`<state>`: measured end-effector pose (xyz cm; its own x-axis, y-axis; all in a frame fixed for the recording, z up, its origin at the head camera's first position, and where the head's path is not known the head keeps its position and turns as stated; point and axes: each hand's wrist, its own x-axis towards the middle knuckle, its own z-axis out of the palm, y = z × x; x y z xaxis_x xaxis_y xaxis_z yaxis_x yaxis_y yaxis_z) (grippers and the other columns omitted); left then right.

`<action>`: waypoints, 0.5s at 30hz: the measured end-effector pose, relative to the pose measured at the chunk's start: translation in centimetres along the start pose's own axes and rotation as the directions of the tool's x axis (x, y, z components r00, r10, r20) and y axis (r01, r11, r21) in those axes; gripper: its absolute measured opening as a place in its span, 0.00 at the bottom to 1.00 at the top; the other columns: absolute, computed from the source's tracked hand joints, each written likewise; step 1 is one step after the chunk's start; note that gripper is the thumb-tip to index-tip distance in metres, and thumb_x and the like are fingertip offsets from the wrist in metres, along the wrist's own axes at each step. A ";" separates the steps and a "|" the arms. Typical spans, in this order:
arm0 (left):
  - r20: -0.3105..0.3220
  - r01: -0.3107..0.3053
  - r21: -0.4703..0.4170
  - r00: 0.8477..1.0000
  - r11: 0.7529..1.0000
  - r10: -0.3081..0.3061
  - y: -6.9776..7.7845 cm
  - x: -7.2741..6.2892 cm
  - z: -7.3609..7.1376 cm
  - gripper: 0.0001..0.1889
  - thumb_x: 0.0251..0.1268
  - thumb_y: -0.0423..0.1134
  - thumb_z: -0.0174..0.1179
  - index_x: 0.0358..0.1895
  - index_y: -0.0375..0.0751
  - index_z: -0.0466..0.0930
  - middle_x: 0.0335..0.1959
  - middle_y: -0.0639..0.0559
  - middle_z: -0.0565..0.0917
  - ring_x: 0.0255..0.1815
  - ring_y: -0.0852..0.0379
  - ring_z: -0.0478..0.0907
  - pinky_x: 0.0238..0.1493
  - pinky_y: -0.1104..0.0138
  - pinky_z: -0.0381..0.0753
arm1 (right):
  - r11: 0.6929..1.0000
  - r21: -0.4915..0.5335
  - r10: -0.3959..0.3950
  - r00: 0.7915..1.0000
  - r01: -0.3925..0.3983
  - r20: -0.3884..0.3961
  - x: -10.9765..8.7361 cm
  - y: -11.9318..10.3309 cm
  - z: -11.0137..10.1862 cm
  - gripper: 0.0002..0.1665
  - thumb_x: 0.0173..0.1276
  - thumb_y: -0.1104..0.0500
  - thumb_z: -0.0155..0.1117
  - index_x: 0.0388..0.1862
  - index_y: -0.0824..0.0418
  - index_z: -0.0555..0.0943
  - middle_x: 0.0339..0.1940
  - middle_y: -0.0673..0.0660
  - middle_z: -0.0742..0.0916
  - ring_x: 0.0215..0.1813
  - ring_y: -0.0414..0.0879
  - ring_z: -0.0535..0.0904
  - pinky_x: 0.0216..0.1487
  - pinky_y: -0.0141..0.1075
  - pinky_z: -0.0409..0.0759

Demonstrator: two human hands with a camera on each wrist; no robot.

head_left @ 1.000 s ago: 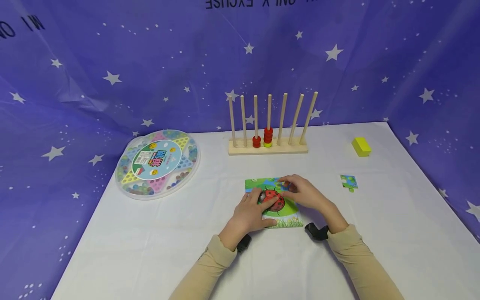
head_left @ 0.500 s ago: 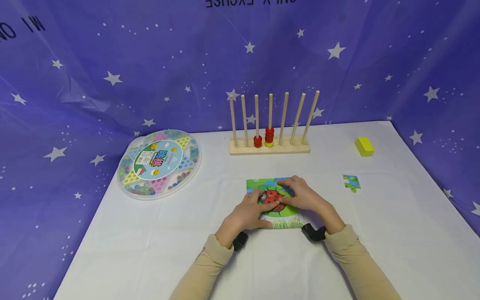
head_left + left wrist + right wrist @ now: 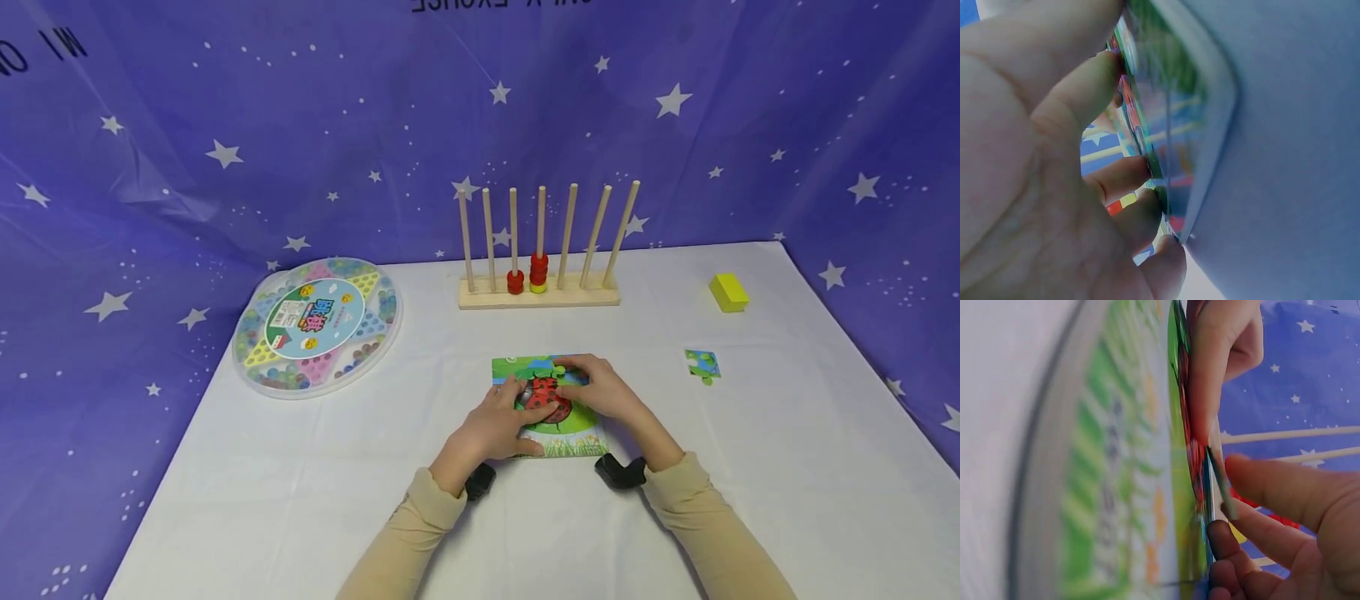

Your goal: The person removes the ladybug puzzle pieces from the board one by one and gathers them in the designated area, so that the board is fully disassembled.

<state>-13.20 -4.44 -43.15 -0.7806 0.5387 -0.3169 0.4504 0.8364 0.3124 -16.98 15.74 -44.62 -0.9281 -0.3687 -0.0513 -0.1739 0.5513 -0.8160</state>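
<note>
A ladybug jigsaw puzzle (image 3: 566,443) lies flat in its tray on the white table. My left hand (image 3: 495,423) rests on its left side with fingers spread, the index finger across the ladybug; in the left wrist view the fingertips press along the picture's surface. Over the upper right part is my right hand (image 3: 609,393), pinching a puzzle piece (image 3: 1227,497) between thumb and fingers. That piece stands tilted against the picture, close to the left fingertip, and is mostly covered by the right hand in the head view. Another puzzle piece (image 3: 702,365) lies loose to the right.
Behind the puzzle stands a wooden peg rack (image 3: 540,298) with red and yellow beads on two pegs. A round Chinese checkers box (image 3: 318,329) lies at the left. Toward the back right sits a yellow block (image 3: 728,292). A starry blue cloth (image 3: 480,125) hangs behind the table.
My right hand has shifted slightly left and its pinched piece now overlaps the ladybug's upper edge. The left hand keeps its place on the puzzle.
</note>
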 end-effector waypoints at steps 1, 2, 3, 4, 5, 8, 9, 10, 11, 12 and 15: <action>-0.003 -0.001 0.005 1.000 1.000 0.001 0.0 0.0 0.0 0.33 0.53 0.60 0.56 0.66 0.70 0.58 0.70 0.44 0.47 0.69 0.39 0.45 0.53 0.51 0.69 | 1.000 0.022 0.004 1.000 -0.004 -0.005 0.0 0.0 0.1 0.27 0.59 0.62 0.64 0.58 0.66 0.72 0.49 0.63 0.78 0.50 0.57 0.70 0.48 0.52 0.68; -0.005 -0.002 0.011 1.000 1.000 0.002 0.0 0.0 0.0 0.33 0.53 0.60 0.56 0.66 0.70 0.59 0.70 0.43 0.47 0.69 0.40 0.45 0.53 0.52 0.69 | 0.999 0.046 0.013 1.000 -0.013 -0.009 0.0 -0.1 0.1 0.28 0.59 0.63 0.64 0.58 0.65 0.71 0.46 0.62 0.79 0.48 0.56 0.72 0.46 0.50 0.70; -0.009 -0.005 0.015 1.000 1.000 0.005 0.1 0.0 0.1 0.33 0.53 0.60 0.56 0.66 0.70 0.59 0.70 0.42 0.47 0.69 0.40 0.45 0.53 0.52 0.69 | 0.997 0.069 0.023 1.000 -0.022 -0.015 0.0 -0.1 0.2 0.28 0.58 0.63 0.64 0.58 0.65 0.70 0.44 0.61 0.79 0.46 0.55 0.73 0.45 0.48 0.71; -0.011 -0.006 0.018 1.000 1.000 0.006 0.1 0.0 0.1 0.33 0.53 0.61 0.56 0.66 0.70 0.59 0.70 0.42 0.46 0.69 0.40 0.46 0.52 0.52 0.70 | 0.996 0.085 0.029 0.999 -0.027 -0.020 -0.1 -0.1 0.3 0.29 0.58 0.63 0.65 0.59 0.65 0.69 0.42 0.60 0.79 0.45 0.54 0.74 0.44 0.47 0.72; -0.014 -0.007 0.021 1.000 1.000 0.007 0.1 0.0 0.1 0.33 0.53 0.61 0.56 0.66 0.70 0.59 0.70 0.41 0.46 0.69 0.40 0.46 0.52 0.52 0.70 | 0.994 0.100 0.034 0.999 -0.031 -0.025 0.0 -0.1 0.4 0.30 0.58 0.63 0.65 0.59 0.65 0.68 0.40 0.60 0.80 0.43 0.53 0.74 0.43 0.47 0.72; -0.016 -0.007 0.018 1.000 1.000 0.008 0.2 -0.1 0.0 0.33 0.53 0.60 0.57 0.65 0.70 0.59 0.70 0.41 0.46 0.68 0.39 0.48 0.51 0.53 0.71 | 0.995 0.092 0.050 0.998 -0.046 -0.042 0.0 -0.1 0.8 0.36 0.57 0.61 0.66 0.63 0.65 0.63 0.37 0.57 0.80 0.41 0.50 0.75 0.43 0.45 0.72; -0.017 -0.007 0.013 1.000 1.000 0.008 0.2 -0.1 0.0 0.33 0.52 0.60 0.57 0.65 0.70 0.59 0.69 0.42 0.47 0.67 0.39 0.49 0.50 0.54 0.71 | 0.995 0.085 0.054 0.997 -0.050 -0.047 0.0 -0.1 0.9 0.37 0.58 0.61 0.66 0.64 0.65 0.62 0.36 0.56 0.80 0.40 0.49 0.75 0.43 0.45 0.72; -0.016 -0.007 0.007 1.000 1.000 0.007 0.2 -0.1 0.0 0.33 0.52 0.60 0.57 0.65 0.70 0.59 0.69 0.43 0.48 0.67 0.39 0.50 0.50 0.54 0.72 | 0.996 0.076 0.056 0.997 -0.052 -0.049 0.1 -0.1 1.0 0.37 0.58 0.61 0.65 0.65 0.66 0.62 0.36 0.55 0.80 0.39 0.49 0.75 0.43 0.45 0.72; -0.018 -0.008 0.003 1.000 1.000 0.008 0.2 -0.1 -0.1 0.34 0.52 0.60 0.57 0.65 0.71 0.59 0.69 0.43 0.49 0.66 0.39 0.51 0.49 0.55 0.72 | 0.996 0.069 0.058 0.997 -0.054 -0.051 0.1 -0.1 1.0 0.37 0.59 0.61 0.65 0.66 0.66 0.62 0.36 0.55 0.80 0.39 0.48 0.75 0.42 0.44 0.71; -0.018 -0.009 0.001 1.000 1.000 0.009 0.2 -0.1 -0.1 0.34 0.52 0.60 0.58 0.65 0.71 0.59 0.68 0.43 0.50 0.65 0.39 0.52 0.48 0.56 0.73 | 0.997 0.062 0.059 0.997 -0.056 -0.050 0.2 -0.1 1.1 0.37 0.59 0.61 0.64 0.65 0.66 0.62 0.35 0.55 0.80 0.39 0.48 0.75 0.41 0.44 0.71; -0.026 -0.012 -0.003 1.000 1.000 0.012 0.2 -0.2 -0.2 0.34 0.51 0.60 0.58 0.65 0.71 0.60 0.67 0.45 0.52 0.63 0.42 0.56 0.44 0.59 0.74 | 0.997 0.053 0.062 0.997 -0.059 -0.056 0.3 -0.2 1.2 0.32 0.60 0.61 0.63 0.62 0.65 0.67 0.35 0.54 0.79 0.38 0.48 0.74 0.44 0.47 0.68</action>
<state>-13.03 -4.41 -42.87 -0.7862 0.5458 -0.2897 0.4585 0.8296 0.3187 -16.84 14.64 -45.21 -0.9540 -0.2918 -0.0692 -0.1015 0.5315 -0.8410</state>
